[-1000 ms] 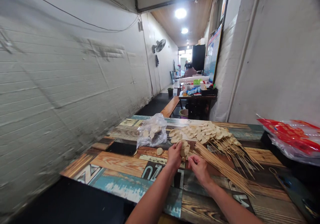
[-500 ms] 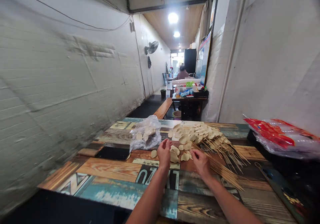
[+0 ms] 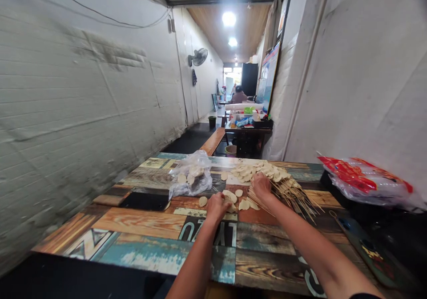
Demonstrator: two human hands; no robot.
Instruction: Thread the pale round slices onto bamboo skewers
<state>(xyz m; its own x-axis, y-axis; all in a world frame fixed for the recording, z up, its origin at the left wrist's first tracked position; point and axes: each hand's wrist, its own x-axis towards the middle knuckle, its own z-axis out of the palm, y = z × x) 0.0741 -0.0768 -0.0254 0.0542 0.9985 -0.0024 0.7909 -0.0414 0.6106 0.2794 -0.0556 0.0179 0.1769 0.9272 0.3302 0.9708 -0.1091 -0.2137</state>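
Observation:
My left hand (image 3: 216, 206) rests curled on the table, fingers closed over pale round slices (image 3: 233, 197) lying loose by it; what it holds is hidden. My right hand (image 3: 261, 186) reaches further out, fingers bent down onto the near ends of a bundle of thin wooden skewers (image 3: 293, 197). Beyond it lies a heap of skewered pale slices (image 3: 258, 173). A clear plastic bag (image 3: 191, 179) with more slices sits left of the hands.
The patchwork wooden table (image 3: 147, 225) runs along a white brick wall on the left. Red-and-clear food packets (image 3: 363, 181) lie on a dark tray at the right. A bench, another table and a seated person are far down the corridor.
My right hand has moved forward from beside the loose slices onto the skewer bundle. My left hand stayed near the loose slices. The camera view shifted slightly.

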